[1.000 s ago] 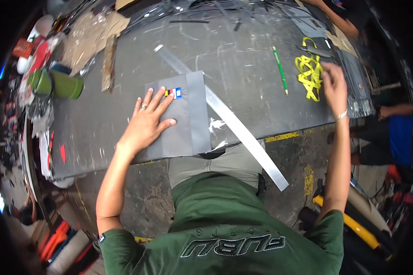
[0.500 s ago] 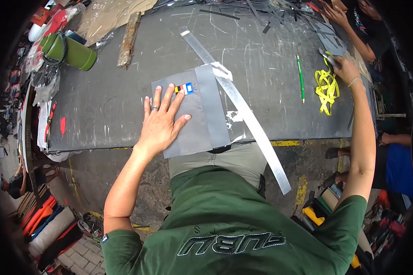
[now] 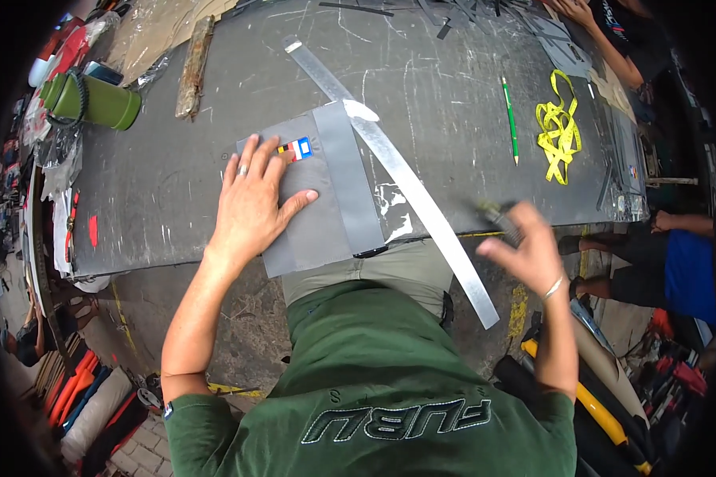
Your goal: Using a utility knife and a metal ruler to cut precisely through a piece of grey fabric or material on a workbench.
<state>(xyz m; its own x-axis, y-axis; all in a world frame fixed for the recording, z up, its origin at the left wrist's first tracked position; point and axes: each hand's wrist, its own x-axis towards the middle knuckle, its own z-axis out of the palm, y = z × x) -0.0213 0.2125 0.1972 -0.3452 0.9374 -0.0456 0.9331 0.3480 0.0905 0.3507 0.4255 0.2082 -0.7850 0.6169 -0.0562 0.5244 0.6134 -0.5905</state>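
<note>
Grey sheet flat on the dark table, overhanging its near edge slightly, with a small coloured patch towards the far end. Presses on the sheet's left part with the left hand, palm down, fingers loosely spread, thumb out to the right, resting rather than gripping. Holds a dark tool, too blurred to identify, in the right hand, fingers partly curled and thumb out to the left. Hovers with it by the near edge, right of a long metal strip running from far left to near right past the sheet's far corner. Farther right, a green pencil and a loose heap of yellow measuring tape. At far left, a green bottle near a worn piece of wood.
</note>
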